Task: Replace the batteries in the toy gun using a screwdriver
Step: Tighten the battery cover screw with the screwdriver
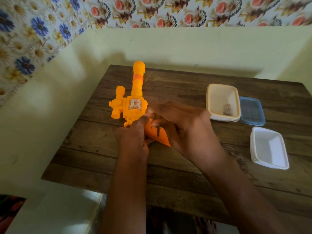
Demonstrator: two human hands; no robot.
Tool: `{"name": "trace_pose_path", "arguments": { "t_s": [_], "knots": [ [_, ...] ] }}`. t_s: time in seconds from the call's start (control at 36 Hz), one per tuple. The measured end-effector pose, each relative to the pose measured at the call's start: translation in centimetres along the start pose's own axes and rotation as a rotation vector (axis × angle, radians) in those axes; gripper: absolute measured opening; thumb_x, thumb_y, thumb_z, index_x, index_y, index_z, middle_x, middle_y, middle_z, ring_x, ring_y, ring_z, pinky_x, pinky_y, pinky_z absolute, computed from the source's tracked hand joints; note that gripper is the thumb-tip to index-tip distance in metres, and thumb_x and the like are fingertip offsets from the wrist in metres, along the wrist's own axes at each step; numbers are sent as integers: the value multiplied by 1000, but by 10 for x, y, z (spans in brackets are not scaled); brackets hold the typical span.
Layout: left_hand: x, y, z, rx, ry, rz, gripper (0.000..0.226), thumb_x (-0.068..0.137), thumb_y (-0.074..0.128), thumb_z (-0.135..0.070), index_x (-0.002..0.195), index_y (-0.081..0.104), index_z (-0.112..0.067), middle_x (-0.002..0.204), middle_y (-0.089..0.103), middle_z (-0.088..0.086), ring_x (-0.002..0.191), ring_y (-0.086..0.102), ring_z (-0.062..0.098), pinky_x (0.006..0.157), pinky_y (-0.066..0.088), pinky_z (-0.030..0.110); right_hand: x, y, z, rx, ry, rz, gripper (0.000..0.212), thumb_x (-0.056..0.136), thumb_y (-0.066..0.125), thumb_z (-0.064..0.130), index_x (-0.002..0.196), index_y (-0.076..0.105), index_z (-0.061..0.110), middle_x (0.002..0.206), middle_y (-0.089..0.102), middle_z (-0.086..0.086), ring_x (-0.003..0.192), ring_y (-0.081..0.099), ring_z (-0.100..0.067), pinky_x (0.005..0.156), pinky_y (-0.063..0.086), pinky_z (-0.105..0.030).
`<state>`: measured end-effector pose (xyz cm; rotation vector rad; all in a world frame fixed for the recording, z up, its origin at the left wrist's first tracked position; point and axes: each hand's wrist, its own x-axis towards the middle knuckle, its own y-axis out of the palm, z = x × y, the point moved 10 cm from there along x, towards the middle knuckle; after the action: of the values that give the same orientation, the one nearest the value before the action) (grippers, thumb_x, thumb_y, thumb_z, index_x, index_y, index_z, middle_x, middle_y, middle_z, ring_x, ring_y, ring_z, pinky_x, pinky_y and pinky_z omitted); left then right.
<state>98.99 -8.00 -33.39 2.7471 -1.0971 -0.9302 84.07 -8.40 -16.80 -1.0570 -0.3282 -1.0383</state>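
Note:
An orange toy gun [133,105] lies on the wooden table [177,174], barrel pointing away from me. My left hand [133,139] grips its handle from the left. My right hand [182,125] is curled over the handle from the right, fingers closed on a small dark tool, seemingly the screwdriver [158,130], whose tip rests on the handle's orange face. Most of the tool is hidden by my fingers. No loose batteries show near the gun.
A cream tub [223,102] at the right holds a small cylindrical item [227,109]. A blue lid [252,111] lies beside it. An empty white tub [269,147] stands nearer to me. A pale wall borders the table's far and left sides.

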Motion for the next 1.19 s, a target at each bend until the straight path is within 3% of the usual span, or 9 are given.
{"name": "trace_pose_path", "arguments": {
  "t_s": [0.08,0.19,0.42,0.58,0.67,0.78,0.89,1.03,1.19],
  "knots": [
    [-2,1,0,27,-5,1,54,91,76,-28,137,60,-5,98,73,13,60,70,12,58,58,34,0,-1,0,-14,29,-25,38,89,68,-8,124,72,5,107,77,-6,94,71,-7,84,47,-2],
    [-2,1,2,33,-32,16,53,89,78,-23,137,61,-8,120,74,15,80,74,18,68,62,41,-1,-5,-3,-3,69,-41,35,89,70,-4,122,74,7,109,77,-3,93,70,-4,82,47,-5],
    [-3,-13,-7,99,12,-71,63,80,87,-22,136,57,-15,123,70,10,98,71,22,49,58,30,-15,-16,-21,211,169,-117,37,88,66,-17,115,72,7,106,75,-3,100,74,-17,81,60,-43],
    [-7,-24,-17,215,6,-74,65,74,92,-20,129,59,-9,115,69,10,86,68,18,66,59,35,-17,-24,-19,119,108,-222,30,92,68,-13,118,69,2,109,75,-6,102,74,-14,85,61,-36],
    [-9,-32,-27,308,79,-48,77,54,95,-32,122,67,-10,112,73,9,96,72,23,88,62,46,-19,-6,-25,-115,24,-103,38,88,69,-15,121,72,3,118,74,-7,106,71,-13,88,59,-30],
    [-7,-43,-40,421,204,-89,101,32,88,-58,123,68,-21,113,75,4,98,74,24,88,63,49,-26,27,-46,-246,-7,117,45,88,52,-5,127,70,6,134,68,-14,122,67,-32,92,59,-52],
    [-19,-44,-56,571,354,-153,90,51,90,-52,130,65,-19,119,72,3,106,71,26,94,59,45,-29,44,-64,-268,20,247,40,92,50,14,124,71,4,132,68,-19,120,68,-38,94,57,-58],
    [-27,-48,-68,676,434,-209,82,56,90,-55,125,70,-15,115,75,7,104,71,28,93,58,44,-36,57,-88,-208,114,357,46,82,77,-7,126,70,3,138,64,-22,124,66,-37,100,55,-58],
    [-25,-54,-71,764,493,-278,55,70,93,-41,106,74,-4,102,75,14,95,70,32,72,45,32,-36,69,-89,-145,136,478,40,86,68,-11,124,71,1,141,62,-22,131,61,-36,113,42,-42]
  ]
}}
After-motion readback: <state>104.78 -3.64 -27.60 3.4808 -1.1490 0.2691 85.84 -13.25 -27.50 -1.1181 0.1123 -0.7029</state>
